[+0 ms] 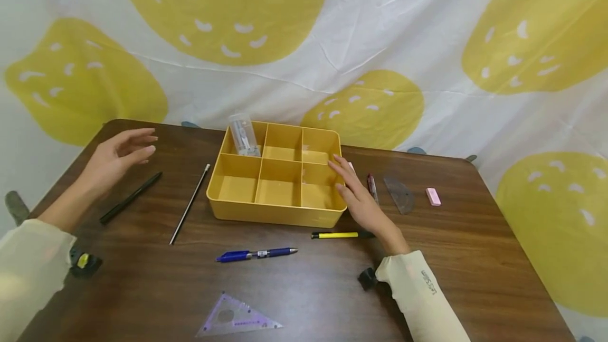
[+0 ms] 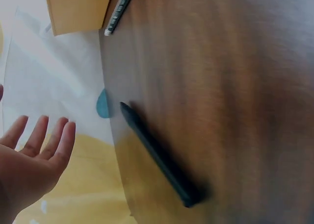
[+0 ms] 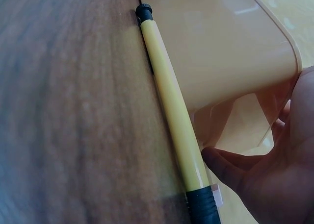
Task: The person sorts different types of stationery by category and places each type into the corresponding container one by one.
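Note:
A yellow box (image 1: 275, 212) divided into several compartments sits on the table; a clear plastic tube-like case (image 1: 244, 135) leans in its back-left compartment. My right hand (image 1: 363, 205) is at the box's right side, fingertips at the rim and fingers loosely extended. In the right wrist view, its thumb (image 3: 225, 170) is beside the box wall, near a yellow-and-black pen (image 3: 169, 101) on the table. My left hand (image 1: 116, 160) is raised on the left with nothing in it, fingers relaxed. Below it lies a black pen (image 1: 130, 198), also in the left wrist view.
A thin pencil (image 1: 190, 205) lies left of the box. In front are a blue pen (image 1: 256, 254) and a purple-tinted set square (image 1: 237, 318). On the right lie a dark red pen (image 1: 372, 186), a clear protractor (image 1: 400, 195) and a pink eraser (image 1: 433, 197). A lemon-print cloth (image 1: 361, 36) hangs behind.

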Motion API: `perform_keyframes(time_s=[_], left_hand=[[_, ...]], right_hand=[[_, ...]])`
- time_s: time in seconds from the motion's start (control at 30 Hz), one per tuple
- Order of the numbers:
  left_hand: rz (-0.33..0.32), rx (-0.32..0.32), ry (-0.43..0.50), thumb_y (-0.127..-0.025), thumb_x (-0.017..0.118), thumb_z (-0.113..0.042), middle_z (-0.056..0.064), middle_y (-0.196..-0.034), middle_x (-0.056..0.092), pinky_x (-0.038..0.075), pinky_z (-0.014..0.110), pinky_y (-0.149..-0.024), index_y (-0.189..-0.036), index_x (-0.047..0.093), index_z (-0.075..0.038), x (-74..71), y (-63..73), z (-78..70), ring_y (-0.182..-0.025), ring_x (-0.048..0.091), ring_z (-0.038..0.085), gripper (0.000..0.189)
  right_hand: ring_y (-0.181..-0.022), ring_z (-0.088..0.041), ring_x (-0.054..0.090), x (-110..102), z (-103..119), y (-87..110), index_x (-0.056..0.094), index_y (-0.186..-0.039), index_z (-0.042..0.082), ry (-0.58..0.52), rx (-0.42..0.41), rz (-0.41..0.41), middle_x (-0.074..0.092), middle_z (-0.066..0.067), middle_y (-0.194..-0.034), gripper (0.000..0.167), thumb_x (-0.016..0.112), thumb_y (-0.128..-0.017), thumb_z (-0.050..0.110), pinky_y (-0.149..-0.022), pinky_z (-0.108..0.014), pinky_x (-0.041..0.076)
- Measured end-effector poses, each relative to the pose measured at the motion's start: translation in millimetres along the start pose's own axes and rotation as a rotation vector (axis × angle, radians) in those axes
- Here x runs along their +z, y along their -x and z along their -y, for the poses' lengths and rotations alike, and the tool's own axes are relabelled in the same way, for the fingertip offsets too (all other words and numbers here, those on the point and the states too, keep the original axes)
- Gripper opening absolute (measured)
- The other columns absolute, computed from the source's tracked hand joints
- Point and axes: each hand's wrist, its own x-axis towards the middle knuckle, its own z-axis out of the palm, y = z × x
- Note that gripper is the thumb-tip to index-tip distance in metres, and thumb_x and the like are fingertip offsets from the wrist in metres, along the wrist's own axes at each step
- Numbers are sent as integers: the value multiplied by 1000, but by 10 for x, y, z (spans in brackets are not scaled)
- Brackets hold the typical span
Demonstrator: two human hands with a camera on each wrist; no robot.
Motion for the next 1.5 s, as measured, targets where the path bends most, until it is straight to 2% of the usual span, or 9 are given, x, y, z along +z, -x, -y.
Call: perform_keyframes(time_s=[0.13,0.4,0.5,0.7,0.87,0.97,1.13,1.3,1.5], left_hand=[[-60,-11,13,-97,58,-23,-21,-110,57,45,12,-77,-138,47,-6,-10,111,71,-93,58,-3,46],[-157,-47,-116,-94,63,-29,-26,-102,60,35,8,-75,-132,54,-5,-36,259,201,-93,51,-10,47],[-159,-63,-123,-94,63,-30,-23,-104,61,34,11,-78,-133,54,-6,-42,315,253,-95,49,-10,47],[-125,-111,-143,-95,61,-33,-16,-109,58,33,31,-89,-138,49,-5,-35,434,345,-103,43,-4,53],[-149,-108,-95,-93,64,-26,-21,-107,55,34,10,-78,-137,48,-1,-33,508,407,-101,46,-4,53],[-163,-122,-102,-92,66,-26,-21,-106,56,34,9,-76,-136,50,-2,-36,541,420,-100,48,0,53],[-122,-160,-121,-88,70,-31,-7,-116,56,31,17,-78,-139,49,-8,-53,598,473,-106,45,12,60],[-73,-193,-129,-86,72,-31,-1,-125,49,38,21,-69,-143,44,-10,-90,641,553,-109,40,17,66],[4,-191,-138,-85,74,-28,19,-138,34,42,14,-70,-144,41,-7,-113,676,615,-114,40,34,71]], right_hand=[[-142,-28,-12,-17,168,-7,25,-149,1,-3,12,11,6,-17,-158,46,32,-104,7,-110,-56,-2],[-142,-29,-13,-36,201,-18,24,-150,0,-6,22,13,5,-17,-158,46,32,-105,10,-110,-56,-3],[-142,-29,-13,-35,181,-23,23,-150,0,-10,19,16,4,-18,-157,46,31,-105,10,-110,-57,-3],[-142,-28,-12,-35,157,-29,24,-149,1,-6,24,11,5,-17,-157,46,31,-105,10,-110,-55,-2],[-143,-27,-10,-28,152,-28,26,-149,0,1,31,4,6,-17,-157,46,32,-105,10,-111,-55,-1],[-143,-28,-11,-24,150,-32,26,-149,0,1,34,5,6,-17,-157,46,33,-105,11,-110,-55,-1],[-143,-27,-11,-21,152,-44,26,-149,2,-3,32,3,7,-17,-157,45,31,-105,8,-111,-54,-2],[-143,-28,-11,-12,138,-65,26,-149,1,-10,27,7,7,-18,-157,45,31,-105,7,-110,-55,-2],[-143,-28,-9,-10,140,-79,27,-148,-1,-7,22,-2,8,-18,-157,45,32,-104,7,-110,-55,-1]])
